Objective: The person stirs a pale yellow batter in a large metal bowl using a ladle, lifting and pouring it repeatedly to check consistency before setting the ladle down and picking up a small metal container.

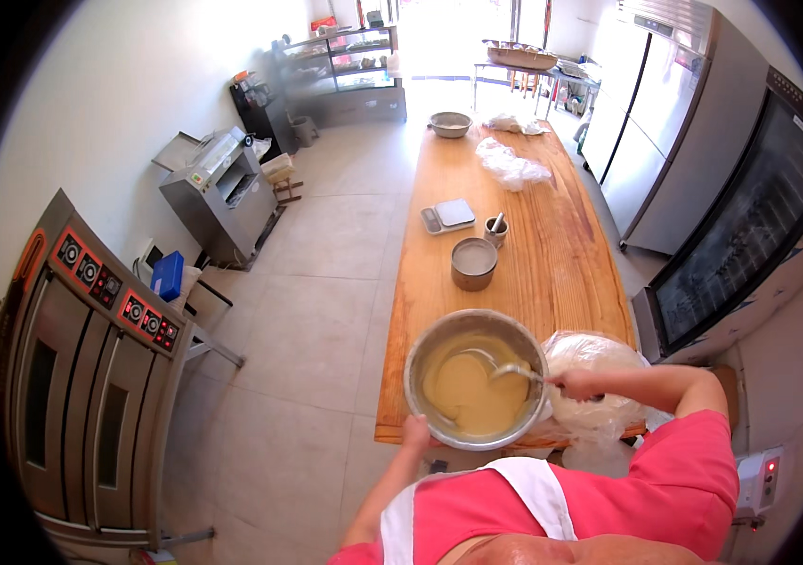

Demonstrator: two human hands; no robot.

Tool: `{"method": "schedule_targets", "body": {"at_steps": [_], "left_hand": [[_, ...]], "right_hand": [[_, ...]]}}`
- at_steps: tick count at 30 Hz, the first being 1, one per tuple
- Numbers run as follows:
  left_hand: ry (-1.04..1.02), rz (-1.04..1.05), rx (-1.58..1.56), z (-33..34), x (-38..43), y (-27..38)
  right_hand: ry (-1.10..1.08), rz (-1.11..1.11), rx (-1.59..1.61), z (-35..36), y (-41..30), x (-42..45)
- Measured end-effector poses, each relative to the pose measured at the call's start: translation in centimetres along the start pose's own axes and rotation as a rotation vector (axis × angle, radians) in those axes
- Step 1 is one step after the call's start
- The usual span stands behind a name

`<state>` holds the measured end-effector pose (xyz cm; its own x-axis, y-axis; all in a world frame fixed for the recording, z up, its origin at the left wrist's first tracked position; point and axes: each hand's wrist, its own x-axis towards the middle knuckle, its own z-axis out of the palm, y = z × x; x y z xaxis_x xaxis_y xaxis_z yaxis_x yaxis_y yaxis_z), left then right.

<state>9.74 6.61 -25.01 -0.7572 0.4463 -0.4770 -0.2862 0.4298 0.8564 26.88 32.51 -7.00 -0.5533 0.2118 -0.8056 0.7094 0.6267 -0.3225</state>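
A large metal mixing bowl (416,357) stands at the near end of the wooden table, with a smooth yellow batter (468,392) inside. My left hand (417,431) grips the bowl's rim at its lower left. Closed around the handle of a metal ladle or large spoon (514,369) is my right hand (577,385), just beyond the bowl's right rim. The head of that utensil is in the batter, partly hidden by it. Right beside the bowl, under my right forearm, lies a bulky pale mass wrapped in clear plastic (588,349); its contents are unclear.
Farther along the wooden table (549,282) are a round metal tin (473,268), a small cup with a utensil (495,232), a digital scale (449,215), crumpled plastic (511,166) and another bowl (450,126). A deck oven (90,381) stands left, a steel refrigerator (648,120) right.
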Motion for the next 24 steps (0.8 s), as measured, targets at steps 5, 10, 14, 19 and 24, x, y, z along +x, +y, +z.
{"method": "schedule_targets", "body": {"at_steps": [5,10,14,19,24], "left_hand": [[-0.028,-0.002,-0.050,-0.4,-3.4,5.8],[-0.059,-0.086,-0.062,-1.0,-4.5,7.4],[-0.023,-0.055,-0.108,-1.0,-3.8,5.6],[0.044,0.079,0.087,0.1,-0.1,0.5],[-0.065,-0.085,-0.044,-1.2,3.4,-4.1]], "right_hand": [[0.345,-0.742,-0.177,6.8,1.6,4.0],[0.344,-0.214,-0.047,4.1,-2.6,6.6],[0.303,-0.100,0.223,3.6,-0.1,2.5],[0.326,-0.415,0.081,9.6,1.9,2.6],[0.395,-0.267,0.049,7.4,-1.8,7.7]]}}
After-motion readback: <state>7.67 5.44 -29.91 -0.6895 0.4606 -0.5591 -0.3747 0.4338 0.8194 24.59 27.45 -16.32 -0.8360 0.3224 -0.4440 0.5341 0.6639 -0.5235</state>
